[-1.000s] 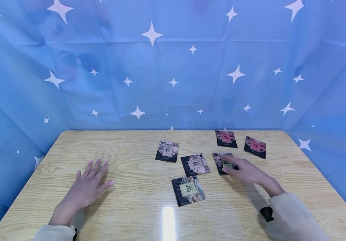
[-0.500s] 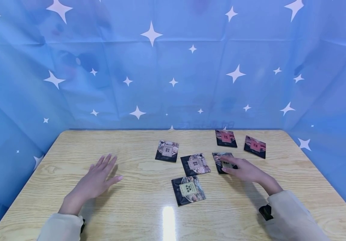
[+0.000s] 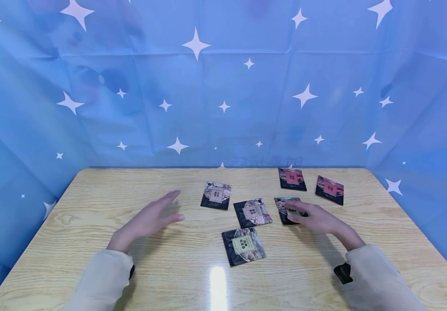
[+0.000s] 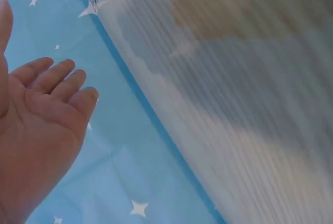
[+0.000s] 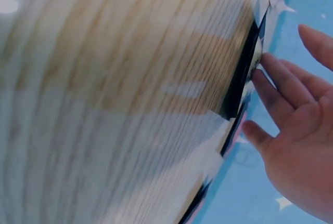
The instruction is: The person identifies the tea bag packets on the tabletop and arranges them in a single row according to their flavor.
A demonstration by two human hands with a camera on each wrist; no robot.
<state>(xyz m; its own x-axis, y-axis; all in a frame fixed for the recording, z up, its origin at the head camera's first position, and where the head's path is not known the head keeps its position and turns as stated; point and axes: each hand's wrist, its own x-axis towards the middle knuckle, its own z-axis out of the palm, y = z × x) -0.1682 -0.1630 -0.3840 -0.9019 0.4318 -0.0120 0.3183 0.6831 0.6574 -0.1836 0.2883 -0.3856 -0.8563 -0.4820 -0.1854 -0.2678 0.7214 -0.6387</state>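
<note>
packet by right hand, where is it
Head view, right of centre: the packet is partly hidden by the right hand, right of a pink-labelled packet.

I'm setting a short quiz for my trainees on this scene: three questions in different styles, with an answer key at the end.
1. How many packets lie on the table?

2. True or false: in the head view, the right hand is over a packet, while the left hand touches no packet.

3. What colour is the label on the nearest packet, the one lying closest to the person?
A. Red
B. Pale green
C. Purple

Key:
1. Six
2. True
3. B
</note>
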